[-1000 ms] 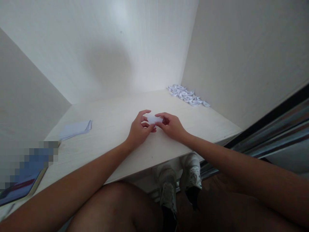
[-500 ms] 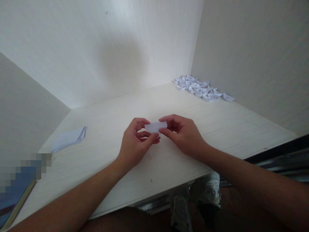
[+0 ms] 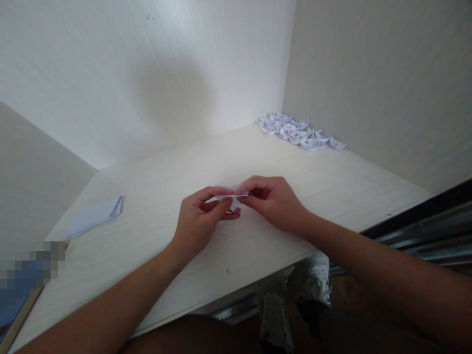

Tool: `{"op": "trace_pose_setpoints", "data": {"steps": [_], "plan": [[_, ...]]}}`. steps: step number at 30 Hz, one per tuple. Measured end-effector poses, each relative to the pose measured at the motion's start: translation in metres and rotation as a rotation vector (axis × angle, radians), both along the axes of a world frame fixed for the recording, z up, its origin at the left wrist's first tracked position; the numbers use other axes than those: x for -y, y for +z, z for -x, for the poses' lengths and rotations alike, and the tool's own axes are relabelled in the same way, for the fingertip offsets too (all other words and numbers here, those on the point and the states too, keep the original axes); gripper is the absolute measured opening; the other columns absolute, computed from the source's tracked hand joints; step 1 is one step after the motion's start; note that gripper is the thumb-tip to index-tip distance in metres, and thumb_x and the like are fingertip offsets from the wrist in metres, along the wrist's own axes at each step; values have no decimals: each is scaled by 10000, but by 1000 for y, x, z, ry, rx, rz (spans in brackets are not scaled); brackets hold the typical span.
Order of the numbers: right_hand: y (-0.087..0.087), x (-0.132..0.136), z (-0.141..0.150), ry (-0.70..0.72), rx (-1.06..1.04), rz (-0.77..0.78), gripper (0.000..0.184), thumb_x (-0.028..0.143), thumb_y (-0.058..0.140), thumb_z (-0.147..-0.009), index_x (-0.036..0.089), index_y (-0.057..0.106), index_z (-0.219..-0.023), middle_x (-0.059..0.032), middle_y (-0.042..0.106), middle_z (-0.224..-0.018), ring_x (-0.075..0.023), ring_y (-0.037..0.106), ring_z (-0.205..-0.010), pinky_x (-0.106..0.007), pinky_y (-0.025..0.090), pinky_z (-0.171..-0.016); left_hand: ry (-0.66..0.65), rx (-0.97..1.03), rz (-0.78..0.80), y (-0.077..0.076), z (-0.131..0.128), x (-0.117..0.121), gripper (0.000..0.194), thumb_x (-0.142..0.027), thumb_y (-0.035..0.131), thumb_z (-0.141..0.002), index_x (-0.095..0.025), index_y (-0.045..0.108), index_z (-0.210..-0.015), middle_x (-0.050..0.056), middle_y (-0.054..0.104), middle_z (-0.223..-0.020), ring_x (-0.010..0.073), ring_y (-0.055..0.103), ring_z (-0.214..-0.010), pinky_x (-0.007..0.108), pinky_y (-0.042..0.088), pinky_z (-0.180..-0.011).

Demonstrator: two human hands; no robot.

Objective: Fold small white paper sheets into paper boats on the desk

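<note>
A small folded piece of white paper (image 3: 235, 202) is held between both hands, above the middle of the white tabletop (image 3: 177, 285). My left hand (image 3: 201, 211) pinches its left side, thumb in front and fingers behind. On the other side, my right hand (image 3: 271, 199) grips the right part between thumb and forefinger. The paper's upper edge tilts toward me, and a pointed lower part shows between the thumbs. My fingertips hide some of its folds.
A heap of small folded paper boats (image 3: 295, 132) lies in the back right corner against the wall. Several stacked white sheets (image 3: 94, 216) rest at the left. A device with a partly blurred screen (image 3: 22, 300) stands at the lower left edge.
The paper was held flat with its face showing; now its top edge is tipped and both hands' fingertips have come closer together over it. The camera view has shifted too.
</note>
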State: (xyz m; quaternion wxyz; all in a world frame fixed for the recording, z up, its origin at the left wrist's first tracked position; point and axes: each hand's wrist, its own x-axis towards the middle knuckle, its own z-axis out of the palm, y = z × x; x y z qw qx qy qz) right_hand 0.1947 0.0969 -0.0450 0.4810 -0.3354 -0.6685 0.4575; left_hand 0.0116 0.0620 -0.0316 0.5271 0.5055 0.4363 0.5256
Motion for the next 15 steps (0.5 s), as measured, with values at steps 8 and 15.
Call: {"op": "trace_pose_setpoints", "data": {"steps": [8, 15], "plan": [[1, 0, -2, 20, -67, 15, 84, 227, 770, -797, 190, 804, -865, -62, 798, -894, -196, 726, -834, -364, 573, -795, 3, 38, -29, 1, -2, 2, 170, -208, 884, -752, -164, 805, -896, 19, 807, -817, 156, 781, -728, 275, 702, -710], [2, 4, -2, -26, -21, -100, 89, 188, 740, -802, 174, 794, -871, -73, 789, -917, -197, 731, -832, -354, 578, -768, 3, 82, 26, 1, -3, 2, 198, -351, 823, -846, -154, 807, -837, 46, 793, -803, 157, 759, -740, 287, 698, -668]]}}
